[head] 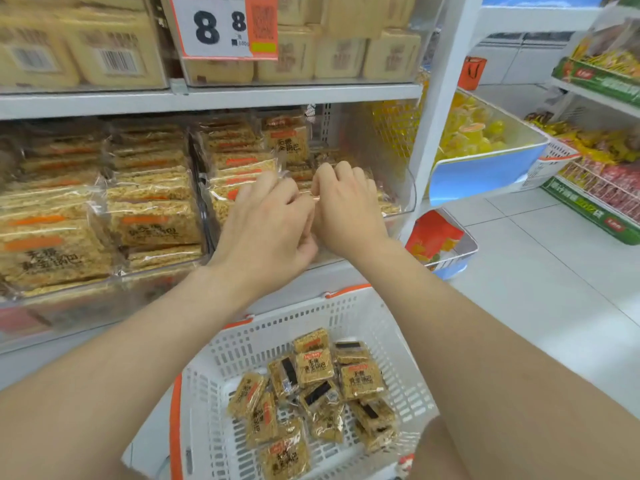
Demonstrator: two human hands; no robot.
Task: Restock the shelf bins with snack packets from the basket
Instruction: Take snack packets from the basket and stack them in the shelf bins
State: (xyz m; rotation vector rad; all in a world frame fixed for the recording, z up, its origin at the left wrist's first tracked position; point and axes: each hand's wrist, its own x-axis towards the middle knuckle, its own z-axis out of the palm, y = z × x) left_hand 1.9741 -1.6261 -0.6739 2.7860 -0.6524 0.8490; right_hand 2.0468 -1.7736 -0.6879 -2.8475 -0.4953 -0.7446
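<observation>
Stuffed shelf bins on the left. The left hand is in the clear end bin, fingers pinching a wrapper among the snack packets. The right hand is close beside it, fingers curled down, grip hidden. Below, loose packets lie in the basket.

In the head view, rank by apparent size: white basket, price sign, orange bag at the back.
1. White basket, largest, though nearest the camera.
2. Price sign, partly cut off by the frame.
3. Orange bag, smallest, and farthest away.
</observation>
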